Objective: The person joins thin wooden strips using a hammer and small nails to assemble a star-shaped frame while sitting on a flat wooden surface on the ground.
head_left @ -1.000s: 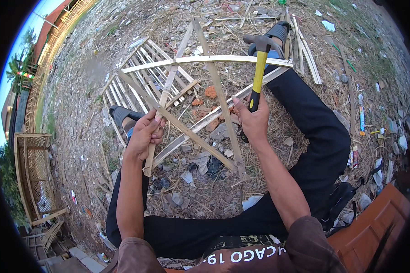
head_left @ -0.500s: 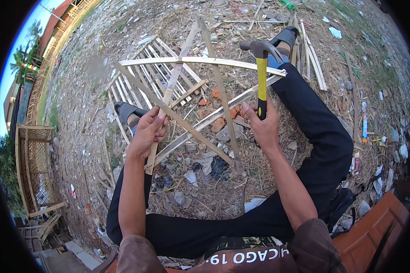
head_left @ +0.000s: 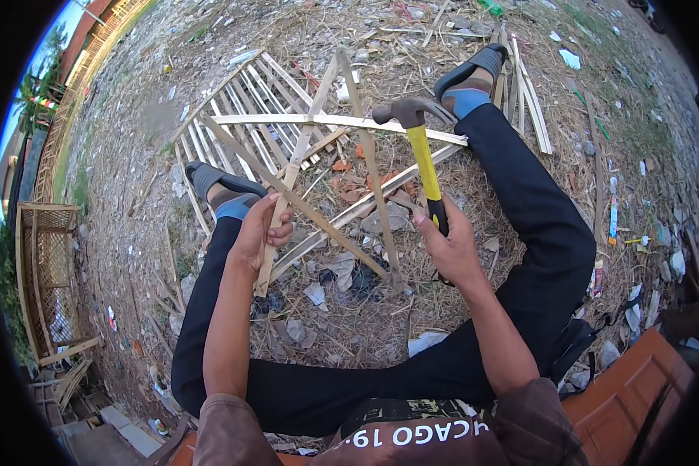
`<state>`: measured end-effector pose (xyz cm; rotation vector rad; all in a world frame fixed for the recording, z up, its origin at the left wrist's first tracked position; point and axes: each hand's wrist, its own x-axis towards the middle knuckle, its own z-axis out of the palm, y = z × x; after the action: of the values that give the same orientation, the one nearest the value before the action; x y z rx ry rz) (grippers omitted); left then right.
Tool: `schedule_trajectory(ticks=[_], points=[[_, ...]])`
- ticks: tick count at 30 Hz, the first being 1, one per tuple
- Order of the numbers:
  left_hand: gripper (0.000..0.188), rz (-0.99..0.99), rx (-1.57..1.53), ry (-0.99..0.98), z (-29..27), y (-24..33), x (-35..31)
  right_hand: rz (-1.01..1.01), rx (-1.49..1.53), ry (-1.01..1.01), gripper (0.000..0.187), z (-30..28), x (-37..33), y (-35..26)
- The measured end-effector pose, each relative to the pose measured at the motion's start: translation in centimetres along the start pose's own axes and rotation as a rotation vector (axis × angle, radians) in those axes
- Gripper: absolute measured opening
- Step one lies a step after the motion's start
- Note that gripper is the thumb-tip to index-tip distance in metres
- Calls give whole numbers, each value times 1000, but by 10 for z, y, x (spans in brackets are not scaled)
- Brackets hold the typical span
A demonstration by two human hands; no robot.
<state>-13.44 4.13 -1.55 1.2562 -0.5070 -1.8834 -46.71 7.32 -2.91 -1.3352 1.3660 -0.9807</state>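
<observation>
A star-shaped frame of thin wooden strips (head_left: 374, 175) stands tilted between my legs, its strips crossing one another. My left hand (head_left: 261, 237) is closed round the lower part of one strip, left of the middle. In my right hand (head_left: 452, 247) is a claw hammer (head_left: 424, 159) with a yellow and black handle, gripped near its lower end. The hammer's head is raised and appears close to the frame's right side; whether it touches the wood I cannot tell. The frame's right point lies near my right shin.
A slatted wooden panel (head_left: 245, 116) lies on the ground beyond my left foot. Loose wooden strips (head_left: 528, 101) lie by my right foot. Broken bricks (head_left: 349, 186), stones and litter cover the soil. A lattice frame (head_left: 53, 283) stands far left; a brown panelled board (head_left: 637, 388) lies lower right.
The hammer's head has moved left and down, and its handle now leans left. The star frame's top and right points sit lower. My left hand keeps its hold on the strip.
</observation>
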Motion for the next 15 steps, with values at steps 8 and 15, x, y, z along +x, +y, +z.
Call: schedule_trajectory(ticks=[8, 15], points=[[36, 36, -15, 191, -39, -60, 23, 19, 183, 58, 17, 6, 0, -2], [44, 126, -243, 155, -2, -86, 39, 183, 333, 12, 14, 4, -13, -38]])
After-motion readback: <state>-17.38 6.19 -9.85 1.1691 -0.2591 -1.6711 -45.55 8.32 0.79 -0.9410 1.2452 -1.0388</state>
